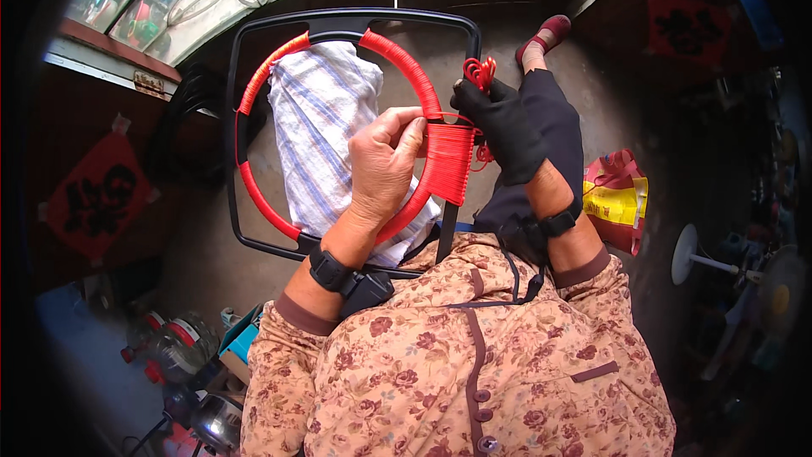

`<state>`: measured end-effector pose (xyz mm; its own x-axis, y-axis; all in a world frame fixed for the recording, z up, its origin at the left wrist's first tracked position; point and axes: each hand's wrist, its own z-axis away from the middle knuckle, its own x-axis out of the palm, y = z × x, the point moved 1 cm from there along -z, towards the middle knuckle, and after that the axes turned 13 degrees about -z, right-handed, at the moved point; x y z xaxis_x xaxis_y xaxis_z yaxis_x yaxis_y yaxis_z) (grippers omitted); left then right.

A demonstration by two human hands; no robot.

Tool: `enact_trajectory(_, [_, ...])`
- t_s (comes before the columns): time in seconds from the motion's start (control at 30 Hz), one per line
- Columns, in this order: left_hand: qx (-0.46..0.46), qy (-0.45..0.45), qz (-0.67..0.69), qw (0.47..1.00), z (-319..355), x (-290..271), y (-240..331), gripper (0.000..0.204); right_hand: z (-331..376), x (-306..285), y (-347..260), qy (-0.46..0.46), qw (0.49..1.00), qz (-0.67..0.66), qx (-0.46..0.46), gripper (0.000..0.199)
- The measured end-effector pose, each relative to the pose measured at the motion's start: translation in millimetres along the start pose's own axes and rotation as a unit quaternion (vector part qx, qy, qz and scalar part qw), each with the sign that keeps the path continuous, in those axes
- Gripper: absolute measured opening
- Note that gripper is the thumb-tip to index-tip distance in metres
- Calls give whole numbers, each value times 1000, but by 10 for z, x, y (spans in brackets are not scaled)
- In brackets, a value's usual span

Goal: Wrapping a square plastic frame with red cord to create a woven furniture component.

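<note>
A black rounded frame [355, 12] with an inner ring lies across my lap. Red cord is wound tightly round stretches of the ring [401, 59], with black left bare between them. On the right, close-set red strands [448, 162] fill the gap from ring to frame bar. My left hand [382, 161] is bare, its thumb and forefinger pinching a red strand at the top of this wound patch. My right hand [506, 125], in a black glove, is closed round a looped bundle of red cord [480, 73] beside the frame's right bar.
A white and blue striped cloth [326, 127] lies under the ring. My leg in dark trousers reaches forward on the right. Beyond it are a red and yellow bag [616, 199] and a white round-based stand [685, 254]. Clear bottles [182, 343] stand at lower left.
</note>
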<state>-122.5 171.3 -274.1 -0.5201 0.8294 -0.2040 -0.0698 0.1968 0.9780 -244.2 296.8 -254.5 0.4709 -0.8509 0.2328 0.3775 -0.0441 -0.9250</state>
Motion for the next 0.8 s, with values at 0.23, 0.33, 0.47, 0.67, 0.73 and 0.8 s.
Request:
enact_trajectory(0.23, [-94, -43, 158, 982, 10, -36, -82, 21, -127, -781, -102, -30, 801, -597, 20, 26])
enact_trajectory(0.33, [-110, -40, 172, 978, 7, -33, -102, 22, 51, -1318, -177, -119, 745, -656, -26, 29])
enact_trajectory(0.47, [-135, -34, 184, 973, -3, -29, -105, 22, 94, -1757, -131, -141, 843, -512, -87, 30])
enact_trajectory(0.67, [-174, -74, 218, 957, -41, 6, -110, 29, 155, -2279, 77, -9, 929, -339, -147, 28])
enact_trajectory(0.73, [-189, -120, 262, 939, -53, 20, -101, 32, 200, -2424, 137, 12, 917, -371, -144, 27])
enact_trajectory(0.8, [-206, -184, 334, 901, -55, 28, -81, 35, 227, -2510, 222, 17, 934, -334, -123, 23])
